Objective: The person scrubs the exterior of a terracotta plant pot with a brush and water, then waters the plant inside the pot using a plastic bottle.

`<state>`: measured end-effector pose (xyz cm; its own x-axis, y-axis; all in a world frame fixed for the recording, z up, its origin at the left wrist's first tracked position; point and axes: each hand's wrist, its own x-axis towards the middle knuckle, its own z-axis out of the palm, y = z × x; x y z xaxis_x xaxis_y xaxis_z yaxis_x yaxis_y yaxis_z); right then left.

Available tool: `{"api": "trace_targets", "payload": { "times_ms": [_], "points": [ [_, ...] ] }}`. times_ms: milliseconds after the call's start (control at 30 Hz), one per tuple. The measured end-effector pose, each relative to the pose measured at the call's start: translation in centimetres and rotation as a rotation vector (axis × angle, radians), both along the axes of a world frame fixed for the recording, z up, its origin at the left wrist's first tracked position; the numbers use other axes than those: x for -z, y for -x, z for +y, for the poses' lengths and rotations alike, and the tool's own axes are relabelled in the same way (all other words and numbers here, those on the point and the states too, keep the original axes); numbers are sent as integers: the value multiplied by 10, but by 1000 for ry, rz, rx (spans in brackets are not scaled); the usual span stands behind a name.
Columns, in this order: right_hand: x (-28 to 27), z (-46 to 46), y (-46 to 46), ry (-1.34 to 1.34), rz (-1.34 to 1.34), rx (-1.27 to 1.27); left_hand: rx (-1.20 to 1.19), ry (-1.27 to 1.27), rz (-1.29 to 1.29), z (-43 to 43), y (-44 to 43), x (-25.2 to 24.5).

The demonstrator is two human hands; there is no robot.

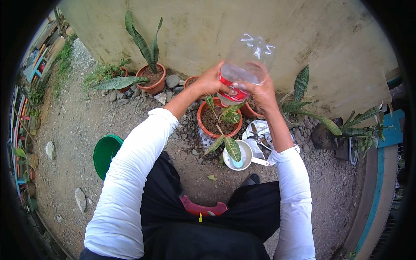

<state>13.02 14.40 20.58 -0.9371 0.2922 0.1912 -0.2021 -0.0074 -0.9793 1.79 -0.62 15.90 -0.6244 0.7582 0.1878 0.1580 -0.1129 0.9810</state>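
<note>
A clear plastic bottle point(242, 73) with a red label is held tilted, its base up toward the wall and its lower end above a potted plant. My left hand point(213, 79) grips its left side, and my right hand point(261, 87) grips the right side. Cloudy liquid shows inside the bottle's lower part. Below it stands an orange plant pot point(203, 122) holding dark soil and a plant with variegated leaves point(232, 149). The bottle's mouth is hard to make out. One leaf hangs over a white dipper point(246, 164) with a handle.
A green bucket point(105, 156) stands to the left. White plastic bags point(256, 130) lie right of the pot. A potted snake plant point(152, 83) and stones point(173, 81) line the stained wall point(195, 35). A pink stool point(204, 208) shows between my legs. More snake plants point(325, 122) stand right.
</note>
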Motion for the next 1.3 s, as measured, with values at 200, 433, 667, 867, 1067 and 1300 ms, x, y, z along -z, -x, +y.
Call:
{"api": "trace_targets", "payload": {
  "times_ms": [200, 433, 667, 867, 1067, 1300],
  "points": [
    [3, 4, 0, -17, -8, -6, -2, -12, -36, 4, -1, 7],
    [7, 3, 0, 36, -9, -14, -14, 15, -53, 3, -1, 7],
    [16, 0, 2, 41, 47, 15, -5, 140, 24, -1, 4, -2],
    [28, 0, 6, 136, 61, -10, -31, 219, 110, -2, 14, 8],
    [31, 6, 7, 170, -15, -49, 15, 166, -63, -3, 6, 6],
    [28, 13, 6, 113, -84, -51, 32, 51, -167, 2, 0, 17]
  ]
}}
